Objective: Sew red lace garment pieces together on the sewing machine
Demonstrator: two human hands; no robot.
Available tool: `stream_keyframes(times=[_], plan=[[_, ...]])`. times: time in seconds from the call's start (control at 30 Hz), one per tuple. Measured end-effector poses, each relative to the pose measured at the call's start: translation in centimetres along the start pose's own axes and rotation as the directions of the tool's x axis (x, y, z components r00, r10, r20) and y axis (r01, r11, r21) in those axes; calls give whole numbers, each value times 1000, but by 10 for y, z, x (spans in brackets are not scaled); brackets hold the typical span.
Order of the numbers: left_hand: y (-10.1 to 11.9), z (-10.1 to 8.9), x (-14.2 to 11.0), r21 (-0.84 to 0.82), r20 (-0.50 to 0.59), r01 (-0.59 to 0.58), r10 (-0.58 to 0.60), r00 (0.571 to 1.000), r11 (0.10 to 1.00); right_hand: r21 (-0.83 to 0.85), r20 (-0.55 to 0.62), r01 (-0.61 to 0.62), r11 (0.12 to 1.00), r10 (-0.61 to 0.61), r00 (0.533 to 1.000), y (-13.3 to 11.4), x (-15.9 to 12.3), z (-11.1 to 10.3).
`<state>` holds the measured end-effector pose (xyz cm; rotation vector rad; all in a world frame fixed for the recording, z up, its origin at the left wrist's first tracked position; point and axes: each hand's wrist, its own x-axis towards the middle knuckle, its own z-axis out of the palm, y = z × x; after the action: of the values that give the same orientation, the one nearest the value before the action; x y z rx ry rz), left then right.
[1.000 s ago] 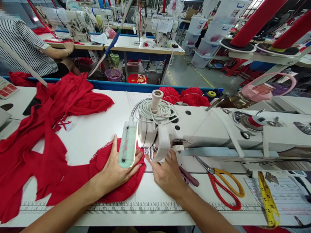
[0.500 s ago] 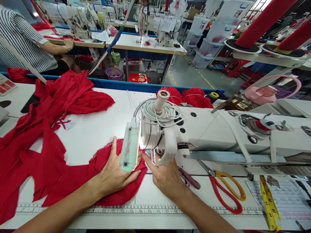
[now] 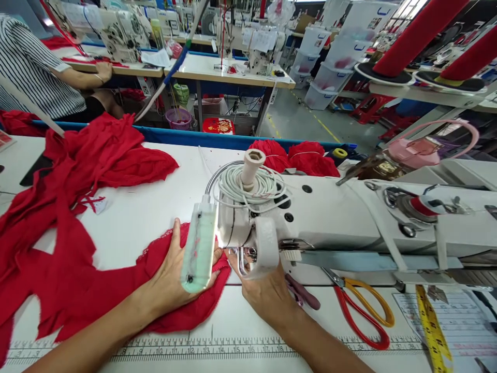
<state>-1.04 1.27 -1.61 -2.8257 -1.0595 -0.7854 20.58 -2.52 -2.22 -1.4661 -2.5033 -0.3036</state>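
Note:
A white sewing machine (image 3: pixel 349 212) lies across the table, a pale green lamp (image 3: pixel 199 247) hanging at its head. My left hand (image 3: pixel 171 277) lies flat, fingers spread, on a piece of red lace fabric (image 3: pixel 182 305) just left of the needle. My right hand (image 3: pixel 267 292) rests on the table under the machine head, its fingers reaching to the fabric edge at the presser foot (image 3: pixel 243 259). The fingertips of both hands are partly hidden behind the lamp and the machine head.
More red fabric (image 3: pixel 77 171) is heaped to the left. Red-and-yellow scissors (image 3: pixel 361 305), a maroon snipper (image 3: pixel 303 292) and a yellow tape measure (image 3: pixel 430 326) lie to the right. A ruler (image 3: pixel 217 347) runs along the table's front edge. A person in a striped shirt (image 3: pixel 34 72) works behind.
The view has shifted slightly. Both hands stay at the needle, and the red lace has slid a little to the left under my left hand.

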Motion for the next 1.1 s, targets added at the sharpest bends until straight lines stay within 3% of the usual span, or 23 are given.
stream_keyframes(times=[0.2,0.3,0.47,0.67,0.73,0.83,0.97,1.1], plan=[[-7,-5,8,-58,161,15,-5,987,998,85,-69,15,996,-9,998,7,-1,1],[0,-7,4,-31,183,63,-57,981,998,111,-143,-22,994,38,989,9,-3,-2],[13,-11,-5,50,128,156,-161,979,986,181,-230,-48,982,90,969,7,-4,-3],[10,-21,1,67,49,238,-241,969,969,304,-229,-44,952,118,966,4,-5,1],[20,-26,3,102,28,186,-190,981,977,319,-220,-42,947,117,968,2,-5,2],[46,-29,0,141,-92,133,-121,988,981,345,-212,-18,938,96,973,1,-5,3],[69,-29,-16,83,-118,197,-187,975,977,383,-206,-43,923,130,970,-1,-4,0],[53,-34,-27,70,-162,325,-311,937,943,429,-100,-146,891,208,973,-9,-4,-11]])
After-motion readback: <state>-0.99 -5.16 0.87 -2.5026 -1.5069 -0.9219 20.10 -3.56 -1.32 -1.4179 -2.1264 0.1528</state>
